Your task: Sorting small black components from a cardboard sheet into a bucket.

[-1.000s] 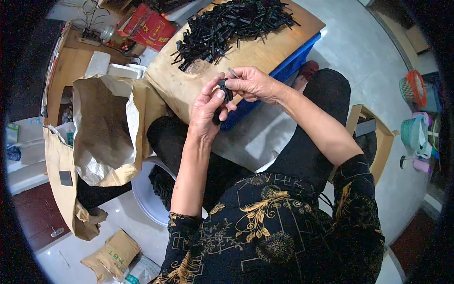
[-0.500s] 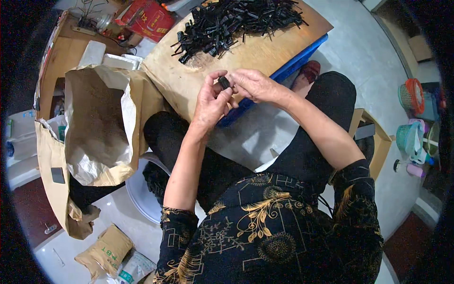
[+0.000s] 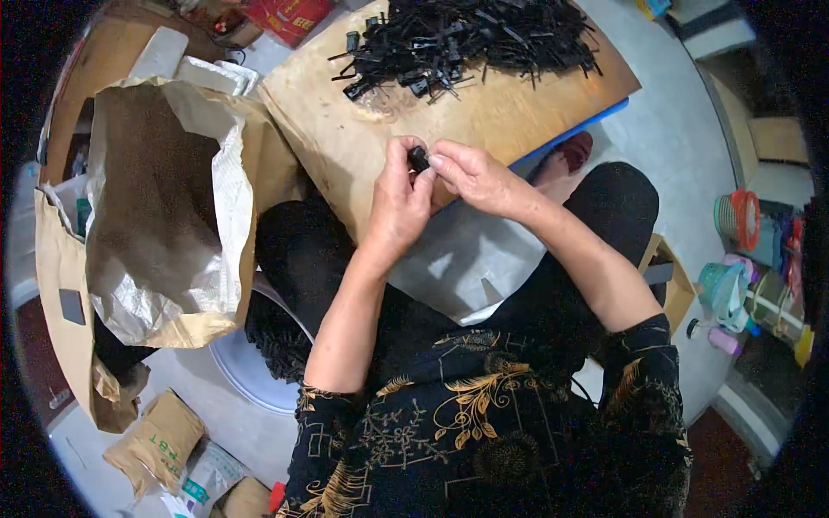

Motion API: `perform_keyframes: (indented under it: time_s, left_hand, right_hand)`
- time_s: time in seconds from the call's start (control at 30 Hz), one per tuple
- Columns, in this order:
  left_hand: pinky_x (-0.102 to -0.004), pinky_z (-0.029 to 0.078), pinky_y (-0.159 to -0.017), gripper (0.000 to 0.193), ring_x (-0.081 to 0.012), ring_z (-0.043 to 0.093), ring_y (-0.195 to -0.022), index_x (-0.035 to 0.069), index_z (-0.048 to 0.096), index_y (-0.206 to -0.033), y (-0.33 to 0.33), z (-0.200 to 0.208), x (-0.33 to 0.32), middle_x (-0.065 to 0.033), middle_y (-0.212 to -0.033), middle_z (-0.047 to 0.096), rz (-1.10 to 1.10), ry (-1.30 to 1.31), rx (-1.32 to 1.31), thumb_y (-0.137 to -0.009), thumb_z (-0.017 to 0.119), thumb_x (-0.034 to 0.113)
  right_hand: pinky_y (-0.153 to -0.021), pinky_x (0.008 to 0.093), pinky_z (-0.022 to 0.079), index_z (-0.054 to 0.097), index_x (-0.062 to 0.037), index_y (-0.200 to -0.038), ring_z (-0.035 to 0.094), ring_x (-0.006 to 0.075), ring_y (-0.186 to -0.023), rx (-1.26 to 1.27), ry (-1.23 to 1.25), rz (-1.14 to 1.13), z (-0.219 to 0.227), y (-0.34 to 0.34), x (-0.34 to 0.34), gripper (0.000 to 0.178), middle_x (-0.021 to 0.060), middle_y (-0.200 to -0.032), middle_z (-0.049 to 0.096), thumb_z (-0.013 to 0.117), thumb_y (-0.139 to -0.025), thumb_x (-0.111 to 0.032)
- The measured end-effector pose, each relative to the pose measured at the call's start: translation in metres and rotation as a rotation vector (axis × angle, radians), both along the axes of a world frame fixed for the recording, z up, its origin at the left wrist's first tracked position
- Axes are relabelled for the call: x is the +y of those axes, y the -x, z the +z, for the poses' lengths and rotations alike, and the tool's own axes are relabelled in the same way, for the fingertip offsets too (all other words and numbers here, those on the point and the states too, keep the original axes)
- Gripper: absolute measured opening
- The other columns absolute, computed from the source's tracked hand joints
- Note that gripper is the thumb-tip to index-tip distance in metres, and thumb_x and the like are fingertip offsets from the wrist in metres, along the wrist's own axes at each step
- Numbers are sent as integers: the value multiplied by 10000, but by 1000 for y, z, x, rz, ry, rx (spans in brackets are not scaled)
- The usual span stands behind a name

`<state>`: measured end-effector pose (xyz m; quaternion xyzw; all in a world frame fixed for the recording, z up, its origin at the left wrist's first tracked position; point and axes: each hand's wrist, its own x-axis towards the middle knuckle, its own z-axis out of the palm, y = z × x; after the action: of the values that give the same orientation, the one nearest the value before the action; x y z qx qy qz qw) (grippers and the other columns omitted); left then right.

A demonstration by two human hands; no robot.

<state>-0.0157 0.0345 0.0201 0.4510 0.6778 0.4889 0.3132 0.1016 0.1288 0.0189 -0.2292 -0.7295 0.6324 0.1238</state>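
Observation:
Between the fingertips of my left hand (image 3: 400, 194) sits a small black plastic part (image 3: 419, 158), pinched by thumb and fingers. My right hand (image 3: 477, 175) meets it from the right, its thumb and forefinger pressed together at the part's edge; whatever those fingertips grip is too small to make out. Both hands are over the near edge of a brown board (image 3: 337, 121). Farther back on that board lies a heap of black plastic parts (image 3: 471, 43) with thin sticks poking out.
A large open paper sack (image 3: 164, 207) stands at my left. Beside my left leg is a pale tub (image 3: 237, 367) holding black pieces. Filled bags (image 3: 155, 442) lie at the lower left. Baskets (image 3: 737, 219) and an open carton (image 3: 669, 274) stand to the right.
The view has shifted, so the board and heap appear farther right. My left fingers have closed up more around the black part, and my right fingertips remain against it.

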Motion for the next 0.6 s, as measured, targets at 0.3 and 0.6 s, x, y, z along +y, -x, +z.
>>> perform_keyframes:
  time_s: [0.3,0.6]
  left_hand:
    - [-349,453,-546,283,-297,607,-715,49,388,-1079,21,-3,-2,-164,-786,572,261,12,-36,-818,497,23]
    - [-186,353,-370,169,-160,606,-592,68,380,-1025,36,10,3,-43,-703,478,509,-133,-1058,-871,448,86]
  right_hand:
    - [-544,236,371,504,-39,-899,418,79,-608,-134,78,75,-3,52,8,190,2,-652,443,423,-930,-208]
    - [-560,407,499,547,-35,-817,628,321,-671,-366,-1174,193,-5,132,65,129,141,-690,627,507,-781,-152]
